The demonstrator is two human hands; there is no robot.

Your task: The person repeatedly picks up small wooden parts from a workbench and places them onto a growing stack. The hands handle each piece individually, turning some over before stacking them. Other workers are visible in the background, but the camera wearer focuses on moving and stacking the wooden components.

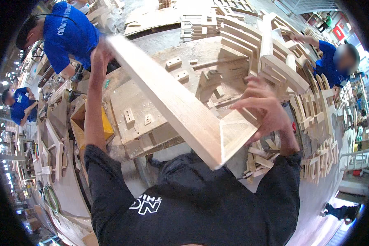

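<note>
A pale wooden frame piece (168,94) with a mitred corner is held up across the front of my body, tilted above the workbench (123,98). My left hand (101,52) grips the far upper end of its long rail. Around the shorter member, close to the corner, my right hand (264,106) is closed, its fingers slightly blurred. Below the frame, small wooden blocks with drilled holes lie on the bench, among them one at the left (128,117) and one farther back (174,62).
A yellow-sided box (105,123) stands left of the bench. Stacked slatted wooden frames (244,39) rise at the back right, with more wooden pieces (317,160) lower right. A person in blue (69,35) works close by at far left; another (330,61) is at the right.
</note>
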